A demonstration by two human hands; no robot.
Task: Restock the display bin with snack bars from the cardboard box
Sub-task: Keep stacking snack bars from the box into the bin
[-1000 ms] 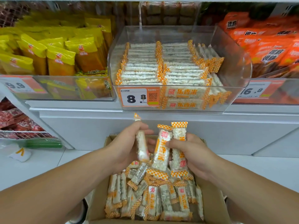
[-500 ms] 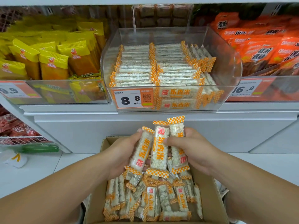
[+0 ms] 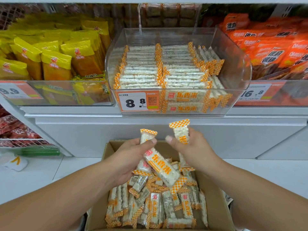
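Midway | my left hand [image 3: 131, 157] gripped two snack bars [image 3: 160, 169], right hand [image 3: 188, 147] one | best squared flat before the display bin [image 3: 233, 67] at 12 o'clock

We see yellow snack bags [image 3: 55, 62] in a clear bin left of centre; its price tag [image 3: 15, 91] reads 9.9 | orange snack bags [image 3: 270, 52] on the right; their tag [image 3: 255, 94] reads 16.8 | brown packets [image 3: 166, 15] behind | white shelf [image 3: 150, 120] beneath | red packets [image 3: 15, 129] lower left
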